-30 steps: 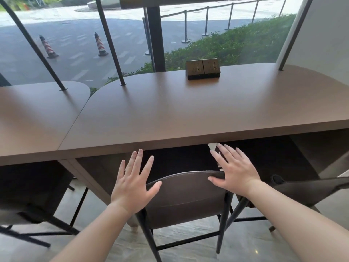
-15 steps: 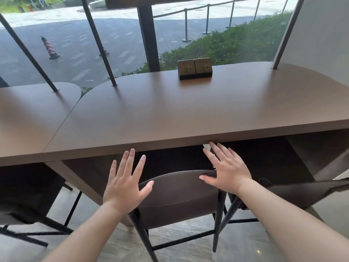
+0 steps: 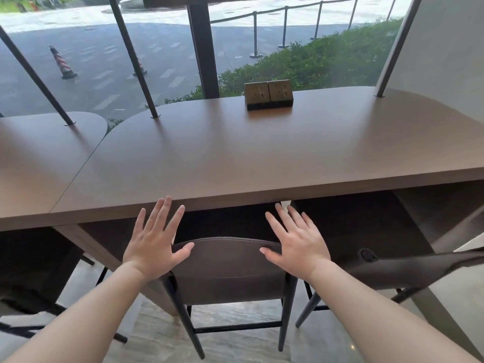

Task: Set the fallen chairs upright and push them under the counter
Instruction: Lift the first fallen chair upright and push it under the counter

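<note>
A dark brown chair [image 3: 227, 268] stands upright in front of me, its seat tucked under the long brown counter [image 3: 235, 158]. My left hand [image 3: 154, 242] presses flat against the left end of its curved backrest, fingers spread. My right hand [image 3: 296, 239] lies flat on the right end, fingers spread as well. A second chair [image 3: 408, 268] of the same kind is at the right, its backrest edge-on and slanting; its legs are mostly hidden. A third dark chair [image 3: 31, 265] sits under the counter at the left.
A double socket block [image 3: 268, 95] stands at the counter's back edge. Thin black rods [image 3: 131, 56] rise from the counter top. A separate counter section [image 3: 39, 158] adjoins on the left. Behind is a window with a hedge and a road. The floor is pale stone.
The chair has slid a little further under the counter with both hands on its backrest. My fingertips now reach the counter's front edge.
</note>
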